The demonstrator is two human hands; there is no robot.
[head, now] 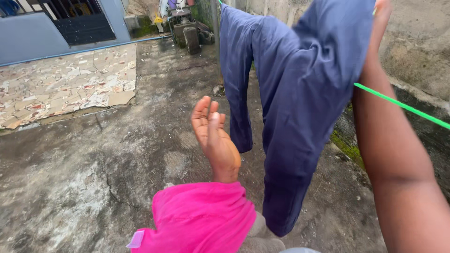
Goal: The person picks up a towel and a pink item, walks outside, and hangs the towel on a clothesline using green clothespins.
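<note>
While two hands reach, one navy garment (300, 93), one green line (403, 107), one pink cloth (201, 220).

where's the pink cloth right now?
In the head view the pink cloth sits at the bottom centre, draped over the left forearm just below the open left hand, left of the navy trousers hanging on the green line.

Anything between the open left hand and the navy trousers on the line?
Nothing visible. The left hand is open and empty, palm up, just left of the navy trousers draped over the green line, with only open air between them. The pink cloth lies over the forearm, below that gap.
</note>
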